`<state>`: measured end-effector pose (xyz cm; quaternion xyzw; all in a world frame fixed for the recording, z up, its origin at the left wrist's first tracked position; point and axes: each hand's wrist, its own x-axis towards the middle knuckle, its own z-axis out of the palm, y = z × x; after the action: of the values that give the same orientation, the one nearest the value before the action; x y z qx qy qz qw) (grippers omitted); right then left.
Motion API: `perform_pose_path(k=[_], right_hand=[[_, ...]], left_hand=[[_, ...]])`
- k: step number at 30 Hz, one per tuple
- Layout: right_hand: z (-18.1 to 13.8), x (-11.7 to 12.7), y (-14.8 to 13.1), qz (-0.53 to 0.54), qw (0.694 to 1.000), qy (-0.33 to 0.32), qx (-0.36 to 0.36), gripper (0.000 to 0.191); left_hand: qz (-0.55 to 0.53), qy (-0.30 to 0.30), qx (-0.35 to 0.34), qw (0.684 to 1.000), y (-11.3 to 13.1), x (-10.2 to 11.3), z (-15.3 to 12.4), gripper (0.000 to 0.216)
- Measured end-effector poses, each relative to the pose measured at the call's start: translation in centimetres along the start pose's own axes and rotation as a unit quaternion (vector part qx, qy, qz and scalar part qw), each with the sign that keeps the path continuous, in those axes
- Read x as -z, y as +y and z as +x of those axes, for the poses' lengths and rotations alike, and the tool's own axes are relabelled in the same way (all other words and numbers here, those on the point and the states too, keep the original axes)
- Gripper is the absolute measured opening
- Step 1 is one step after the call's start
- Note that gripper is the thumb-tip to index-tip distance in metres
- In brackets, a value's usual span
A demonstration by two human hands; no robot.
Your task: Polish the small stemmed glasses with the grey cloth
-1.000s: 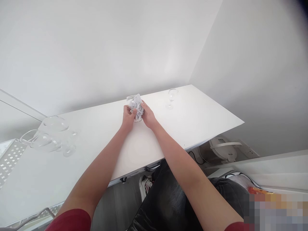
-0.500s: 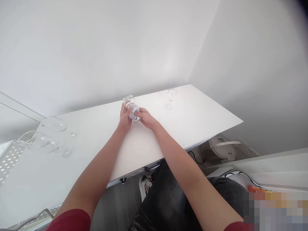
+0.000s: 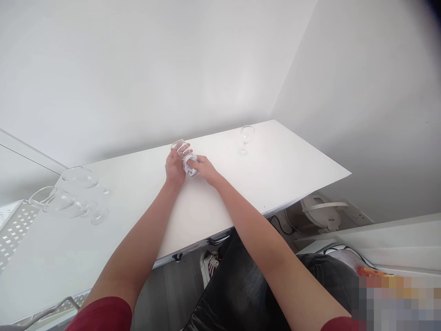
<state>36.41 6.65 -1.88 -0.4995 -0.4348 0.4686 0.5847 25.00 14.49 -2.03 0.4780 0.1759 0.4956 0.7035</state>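
Above the white table, my left hand [image 3: 175, 168] is wrapped round the bowl of a clear drinking glass [image 3: 180, 147]. The glass tilts, its rim pointing up and away from me. My right hand [image 3: 207, 170] pinches a crumpled white cloth [image 3: 190, 164] against the lower part of the same glass. Cloth and fingers hide the stem and foot. Further right stands a clear stemmed glass [image 3: 247, 134], upright and apart from both hands.
Several clear stemmed glasses, one a wide-bowled glass [image 3: 80, 177], are grouped at the left of the white table [image 3: 193, 218]. Beside them is a perforated white rack [image 3: 20, 227]. A pale wall [image 3: 165, 69] rises behind. A rounded white appliance [image 3: 322, 214] sits below the table's right side.
My left hand has shifted slightly left, its fingers now showing round the bowl. The glass has turned and tilted leftward, and the cloth stays on its lower part.
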Motion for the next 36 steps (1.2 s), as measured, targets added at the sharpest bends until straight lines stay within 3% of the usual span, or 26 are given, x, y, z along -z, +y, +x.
perform_pose_path(k=[2,4,5,7,9,11,14,16,17,20,23,26,27,29,32,34,36], right_hand=[[-0.3,0.2,-0.4,0.123,0.984,-0.116,-0.061,0.037],[-0.5,0.2,-0.6,0.167,0.969,-0.162,-0.078,0.040],[-0.4,0.1,-0.6,0.145,0.977,-0.145,-0.064,0.036],[-0.2,-0.2,-0.3,0.031,0.998,-0.049,-0.009,0.025],[0.1,-0.5,0.1,-0.098,0.992,0.061,0.047,0.019],[0.1,-0.6,0.2,-0.133,0.985,0.096,0.055,0.018],[-0.1,-0.2,-0.2,0.035,0.998,-0.044,-0.030,0.026],[-0.3,0.3,-0.6,0.155,0.976,-0.132,-0.080,0.034],[-0.3,0.4,-0.7,0.185,0.969,-0.141,-0.088,0.035],[0.0,0.3,-0.2,0.160,0.983,-0.065,-0.059,0.028],[0.5,-0.4,0.7,-0.008,0.999,0.048,0.014,0.020],[0.5,-0.8,1.0,-0.117,0.985,0.118,0.053,0.019],[0.4,-0.8,0.9,-0.087,0.990,0.100,0.044,0.020],[0.0,-0.5,0.3,0.049,0.999,-0.001,0.001,0.029],[-0.4,0.2,-0.4,0.190,0.969,-0.146,-0.054,0.042],[-0.3,0.3,-0.3,0.157,0.977,-0.139,-0.044,0.038],[-0.1,-0.1,0.0,0.042,0.998,-0.046,0.002,0.027]], left_hand=[[-0.016,0.001,0.032,0.999,0.0,0.2,0.0,0.060],[-0.022,-0.004,0.039,0.999,-0.1,0.3,0.1,0.060],[-0.022,-0.005,0.033,0.999,-0.1,0.3,0.1,0.059],[-0.017,-0.003,0.002,1.000,-0.1,0.4,0.1,0.054],[-0.003,-0.004,-0.030,1.000,-0.1,0.4,0.1,0.048],[0.009,0.000,-0.039,0.999,-0.1,0.4,0.2,0.048],[0.003,0.007,0.010,1.000,-0.1,0.4,0.2,0.057],[-0.007,-0.002,0.034,0.999,-0.2,0.4,0.2,0.062],[-0.009,-0.007,0.037,0.999,-0.2,0.4,0.3,0.061],[-0.003,-0.013,0.030,0.999,-0.2,0.1,0.3,0.059],[0.013,-0.019,0.027,0.999,-0.2,-0.3,0.1,0.060],[0.022,-0.028,0.019,0.999,-0.1,-0.6,-0.1,0.061],[0.018,-0.029,0.020,0.999,0.0,-0.5,-0.2,0.061],[0.005,-0.034,0.032,0.999,0.1,-0.4,-0.2,0.063],[-0.005,-0.038,0.043,0.998,0.2,-0.1,-0.1,0.063],[-0.003,-0.034,0.038,0.999,0.2,0.0,0.0,0.063],[0.004,-0.027,0.013,1.000,0.1,0.0,0.1,0.061]])
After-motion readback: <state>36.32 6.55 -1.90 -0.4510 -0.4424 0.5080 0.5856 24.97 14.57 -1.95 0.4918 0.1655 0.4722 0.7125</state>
